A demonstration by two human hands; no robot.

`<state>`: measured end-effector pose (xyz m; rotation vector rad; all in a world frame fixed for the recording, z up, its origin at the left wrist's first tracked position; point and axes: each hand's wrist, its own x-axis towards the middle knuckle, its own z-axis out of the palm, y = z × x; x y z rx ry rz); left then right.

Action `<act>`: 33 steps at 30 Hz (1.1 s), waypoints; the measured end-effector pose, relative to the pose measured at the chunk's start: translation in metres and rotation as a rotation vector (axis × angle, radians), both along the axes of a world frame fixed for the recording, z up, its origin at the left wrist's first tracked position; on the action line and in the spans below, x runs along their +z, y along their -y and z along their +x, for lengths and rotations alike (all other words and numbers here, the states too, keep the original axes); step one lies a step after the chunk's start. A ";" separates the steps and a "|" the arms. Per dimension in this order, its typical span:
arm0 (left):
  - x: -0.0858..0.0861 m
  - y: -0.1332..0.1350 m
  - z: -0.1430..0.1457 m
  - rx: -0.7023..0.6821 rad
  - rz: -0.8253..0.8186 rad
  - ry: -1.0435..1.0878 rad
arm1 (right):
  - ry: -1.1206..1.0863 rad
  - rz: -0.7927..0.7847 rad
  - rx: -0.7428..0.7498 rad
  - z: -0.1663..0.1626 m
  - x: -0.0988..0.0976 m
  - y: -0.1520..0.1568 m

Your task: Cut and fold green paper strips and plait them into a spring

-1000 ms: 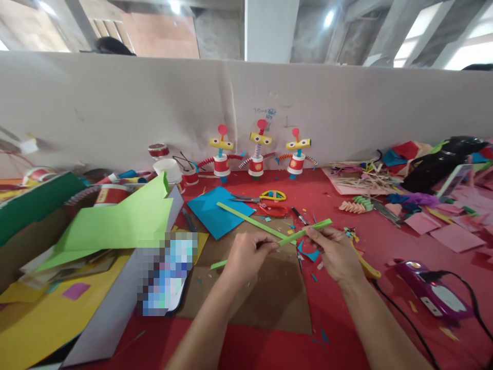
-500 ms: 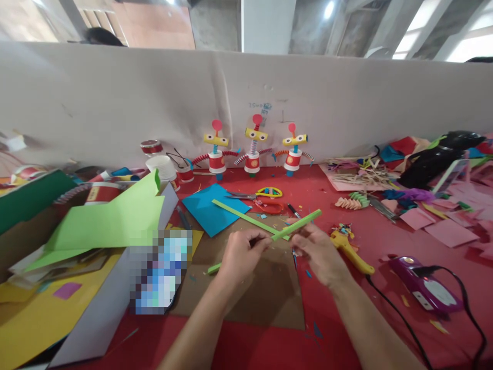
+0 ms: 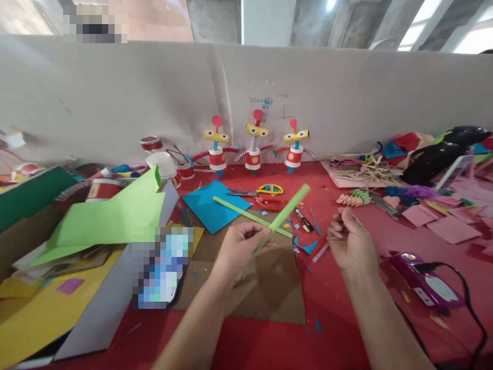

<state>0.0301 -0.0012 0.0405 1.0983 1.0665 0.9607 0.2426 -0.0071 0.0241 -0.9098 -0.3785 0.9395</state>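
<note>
Between the thumb and fingers of my left hand (image 3: 244, 244) is a light green paper strip (image 3: 289, 208), slanting up to the right. A second, longer green paper strip (image 3: 250, 214) lies across the blue paper square (image 3: 211, 206) and the brown board (image 3: 215, 288). My right hand (image 3: 351, 241) is held apart on the right, its fingers curled in and the thumb up. Whatever may be in it is hidden, and no glue gun shows there. A translucent stick (image 3: 320, 252) lies just left of that hand, beside a black marker (image 3: 305, 220).
Scissors (image 3: 246, 193) lie behind the board. Three paper-cup robots (image 3: 253, 159) stand along the white partition (image 3: 154, 92). Left are a phone (image 3: 165, 270) and a box edge (image 3: 103, 303) with coloured paper; right, a purple power socket (image 3: 427, 280) with a cord.
My right hand has let go of the green strip and moved right, over where the yellow glue gun was seen. My left hand keeps the strip, now tilted more steeply.
</note>
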 end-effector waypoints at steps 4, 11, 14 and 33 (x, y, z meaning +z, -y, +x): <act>0.000 -0.004 0.001 0.149 -0.341 0.545 | 0.444 -0.112 0.214 -0.023 -0.011 0.009; -0.016 -0.002 0.016 0.103 -0.502 0.672 | 1.224 0.275 0.429 -0.044 -0.025 0.018; -0.021 0.003 0.023 0.089 -0.403 0.669 | 1.281 0.370 0.457 -0.043 -0.023 0.018; -0.018 0.007 0.012 0.091 0.786 -0.673 | 0.287 0.006 0.481 -0.040 -0.019 0.009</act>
